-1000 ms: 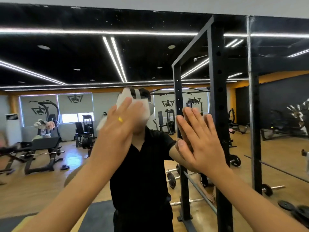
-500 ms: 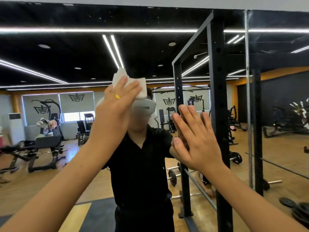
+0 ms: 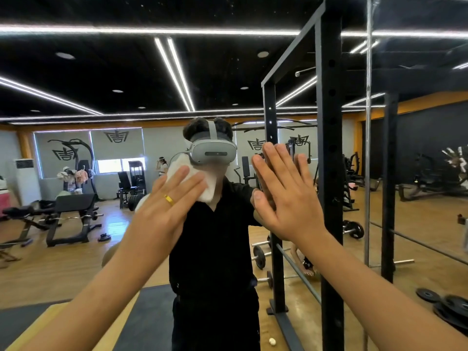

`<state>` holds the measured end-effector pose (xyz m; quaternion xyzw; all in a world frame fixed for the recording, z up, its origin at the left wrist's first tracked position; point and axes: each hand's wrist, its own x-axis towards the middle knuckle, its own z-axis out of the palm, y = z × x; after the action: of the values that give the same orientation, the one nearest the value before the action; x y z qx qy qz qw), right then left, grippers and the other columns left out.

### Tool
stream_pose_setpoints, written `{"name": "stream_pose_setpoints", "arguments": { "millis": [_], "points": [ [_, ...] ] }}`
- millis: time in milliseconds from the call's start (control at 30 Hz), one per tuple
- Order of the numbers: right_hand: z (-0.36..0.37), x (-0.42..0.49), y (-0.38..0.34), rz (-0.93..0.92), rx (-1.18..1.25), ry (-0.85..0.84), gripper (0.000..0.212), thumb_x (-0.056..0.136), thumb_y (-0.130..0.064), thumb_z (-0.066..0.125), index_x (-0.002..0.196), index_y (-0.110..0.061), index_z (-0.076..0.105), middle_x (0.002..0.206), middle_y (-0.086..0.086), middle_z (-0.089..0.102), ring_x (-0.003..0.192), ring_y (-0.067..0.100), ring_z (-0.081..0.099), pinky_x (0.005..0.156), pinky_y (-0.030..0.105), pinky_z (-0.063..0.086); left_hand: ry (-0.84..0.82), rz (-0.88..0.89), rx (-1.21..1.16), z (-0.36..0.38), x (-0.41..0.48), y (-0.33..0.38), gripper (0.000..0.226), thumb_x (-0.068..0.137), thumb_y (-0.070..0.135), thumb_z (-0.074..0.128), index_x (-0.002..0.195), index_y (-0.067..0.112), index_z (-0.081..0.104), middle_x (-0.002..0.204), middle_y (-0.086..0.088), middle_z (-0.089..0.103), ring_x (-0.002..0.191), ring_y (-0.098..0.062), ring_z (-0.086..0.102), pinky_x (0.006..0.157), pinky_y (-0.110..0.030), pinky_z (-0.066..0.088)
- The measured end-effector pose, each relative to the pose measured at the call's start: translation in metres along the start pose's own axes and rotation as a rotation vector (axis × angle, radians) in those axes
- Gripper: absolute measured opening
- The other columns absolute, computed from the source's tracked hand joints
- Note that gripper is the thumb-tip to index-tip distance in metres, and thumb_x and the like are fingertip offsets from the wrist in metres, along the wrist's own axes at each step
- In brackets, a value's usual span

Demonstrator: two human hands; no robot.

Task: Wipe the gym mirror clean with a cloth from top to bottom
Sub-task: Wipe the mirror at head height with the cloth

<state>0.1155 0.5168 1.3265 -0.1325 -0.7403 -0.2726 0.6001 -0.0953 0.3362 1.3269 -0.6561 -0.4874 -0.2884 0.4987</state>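
The gym mirror (image 3: 106, 72) fills the whole view and reflects the gym and a person in a black shirt with a headset. My left hand (image 3: 169, 206), with a gold ring on one finger, presses a white cloth (image 3: 202, 183) flat against the glass at about face height in the reflection. The fingers lie straight over the cloth. My right hand (image 3: 288, 196) rests flat on the mirror to the right of it, fingers spread and pointing up, holding nothing.
A vertical seam (image 3: 368, 138) between mirror panels runs down the right side. A black power rack (image 3: 329, 153) shows in the reflection just right of my right hand. Benches and weight plates appear reflected at the left and lower right.
My left hand slid the cloth up the glass, then back down and slightly right to face height. My right hand stayed planted on the mirror. The view tilted upward a little.
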Motion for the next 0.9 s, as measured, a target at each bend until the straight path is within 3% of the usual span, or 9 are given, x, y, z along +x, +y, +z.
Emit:
{"name": "stream_pose_setpoints", "arguments": {
  "millis": [133,300,433,533,633,733,833,900],
  "points": [
    [0.0,0.0,0.001,-0.002,-0.009,0.001,0.061,0.102,-0.035,0.045,0.158,-0.012,0.039,0.168,0.012,0.026,0.158,0.028,0.019,0.128,0.054,0.011,0.052,-0.077,0.012,-0.004,0.041,-0.003,0.049,0.093,-0.011,0.066,0.14,0.002,0.059,0.149,-0.009,0.055,0.147,-0.031,0.039,0.121,-0.053,0.03],
    [0.0,0.0,0.001,0.004,0.014,0.0,0.061,0.102,-0.034,0.045,0.159,-0.012,0.038,0.169,0.012,0.026,0.159,0.027,0.017,0.128,0.055,0.01,0.156,-0.194,-0.056,0.009,0.055,0.009,0.047,0.096,-0.01,0.061,0.14,0.006,0.061,0.148,-0.005,0.057,0.147,-0.028,0.038,0.127,-0.026,0.01],
    [0.0,0.001,0.001,0.005,0.025,-0.007,0.062,0.102,-0.034,0.046,0.159,-0.012,0.037,0.169,0.012,0.025,0.159,0.027,0.016,0.128,0.054,0.009,0.085,-0.147,-0.097,0.024,0.005,0.035,0.043,0.102,0.009,0.046,0.143,0.007,0.057,0.152,-0.006,0.052,0.149,-0.028,0.035,0.126,-0.044,0.021],
    [0.0,0.001,0.001,0.002,0.019,-0.007,0.062,0.102,-0.034,0.045,0.159,-0.011,0.037,0.169,0.013,0.025,0.159,0.027,0.016,0.129,0.053,0.007,0.023,-0.095,-0.104,0.027,-0.013,0.038,0.045,0.1,0.011,0.048,0.144,0.006,0.055,0.154,-0.006,0.05,0.151,-0.024,0.031,0.126,-0.04,0.017],
    [0.0,0.001,0.0,0.001,0.023,-0.005,0.063,0.102,-0.034,0.044,0.16,-0.012,0.036,0.169,0.012,0.024,0.159,0.027,0.015,0.129,0.053,0.006,0.03,-0.082,-0.075,0.019,0.015,0.033,0.044,0.1,0.011,0.044,0.142,0.004,0.056,0.15,-0.011,0.054,0.147,-0.029,0.036,0.122,-0.048,0.025],
    [0.0,0.001,0.0,0.004,0.029,-0.002,0.063,0.101,-0.033,0.045,0.16,-0.012,0.035,0.169,0.011,0.023,0.159,0.026,0.015,0.129,0.052,0.006,0.099,-0.147,-0.073,0.011,0.071,0.029,0.045,0.097,0.002,0.052,0.141,0.005,0.057,0.149,-0.014,0.054,0.143,-0.035,0.037,0.108,-0.062,0.043],
    [-0.001,0.001,0.0,0.009,0.043,-0.001,0.062,0.102,-0.033,0.045,0.159,-0.012,0.035,0.169,0.011,0.024,0.159,0.026,0.016,0.129,0.053,0.007,0.196,-0.178,-0.047,0.011,0.114,0.026,0.049,0.091,-0.008,0.066,0.138,0.007,0.061,0.146,-0.012,0.058,0.142,-0.03,0.034,0.109,-0.058,0.04],
    [0.0,0.001,0.0,0.008,0.045,-0.001,0.062,0.102,-0.033,0.045,0.159,-0.012,0.035,0.169,0.012,0.025,0.159,0.027,0.016,0.128,0.055,0.008,0.184,-0.175,-0.05,0.015,0.115,0.024,0.049,0.093,-0.006,0.065,0.139,0.011,0.061,0.148,-0.01,0.056,0.144,-0.03,0.034,0.11,-0.06,0.039]
  ]
}}
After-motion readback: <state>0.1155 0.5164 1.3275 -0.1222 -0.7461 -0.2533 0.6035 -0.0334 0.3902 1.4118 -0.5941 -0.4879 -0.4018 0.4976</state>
